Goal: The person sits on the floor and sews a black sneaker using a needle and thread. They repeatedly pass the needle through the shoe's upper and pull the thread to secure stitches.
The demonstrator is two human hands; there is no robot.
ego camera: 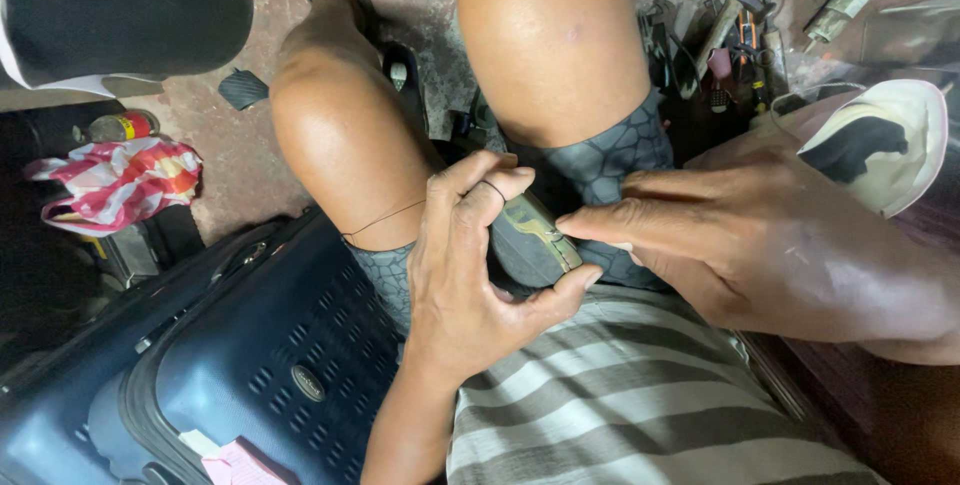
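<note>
Two hands: left hand (462, 275) wraps the dark, smooth shoe piece (530, 243) over the lap; right hand (770, 245) pinches its yellow-trimmed edge.
Hidden: most of the piece, under fingers.
Around: ribbed blue suitcase (250, 365) left of it; cluttered tools (735, 45) beyond.

The pouch (530, 243) in the grip looks matt, camouflage-printed cloth with a metal-looking edge, beside a glossy moulded plastic suitcase (250, 365).
</note>
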